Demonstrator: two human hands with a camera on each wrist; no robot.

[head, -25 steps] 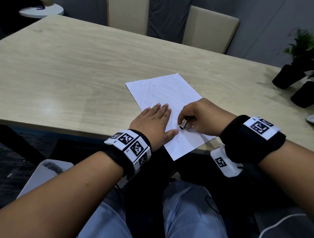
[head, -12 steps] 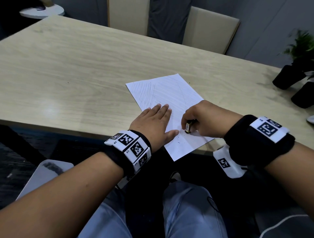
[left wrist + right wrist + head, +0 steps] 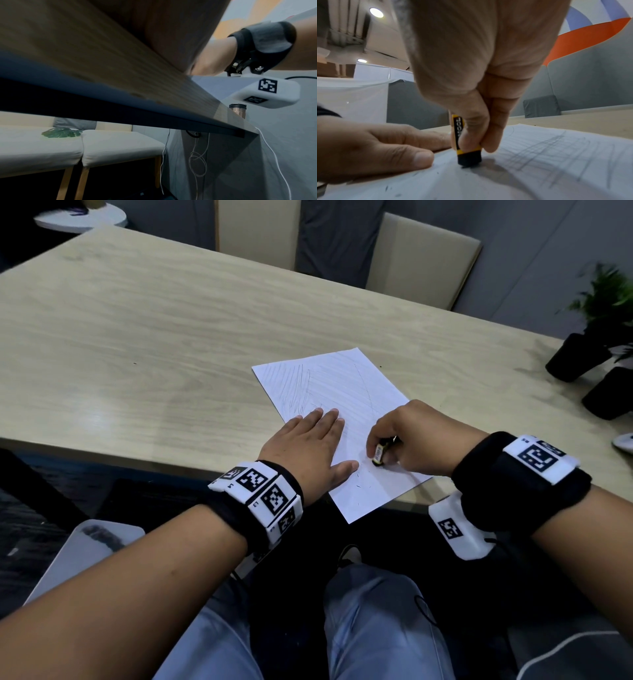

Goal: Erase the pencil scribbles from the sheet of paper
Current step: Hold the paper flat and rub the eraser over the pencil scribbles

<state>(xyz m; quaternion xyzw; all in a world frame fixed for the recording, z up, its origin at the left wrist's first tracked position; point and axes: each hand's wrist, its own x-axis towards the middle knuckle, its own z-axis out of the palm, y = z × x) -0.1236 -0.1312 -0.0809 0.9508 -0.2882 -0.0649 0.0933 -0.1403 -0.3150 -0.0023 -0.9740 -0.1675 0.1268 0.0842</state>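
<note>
Head view: my right hand [image 3: 414, 436] pinches the eraser [image 3: 379, 455], now back toward my left thumb after its outward stroke; left hand [image 3: 308, 446] flat, fingers together, pinning the sheet of paper [image 3: 342, 392] at the table's [image 3: 137, 337] near edge. Left wrist view: fingers unseen. Right wrist view: eraser [image 3: 467, 155] tip on paper, scribbles [image 3: 547, 148] remain beyond, so much erasing left.

Left hand [image 3: 310, 450] flat, fingers straight and together; right hand [image 3: 414, 436] curled, fingertips pinching.

Bare wooden table [image 3: 171, 320] stretches wide to the left of and beyond the sheet of paper [image 3: 342, 392], open for a hand to pass. To the far right, dark plant pots [image 3: 579, 357] stand in the way, and two chair backs [image 3: 424, 258] line the table's far edge.
</note>
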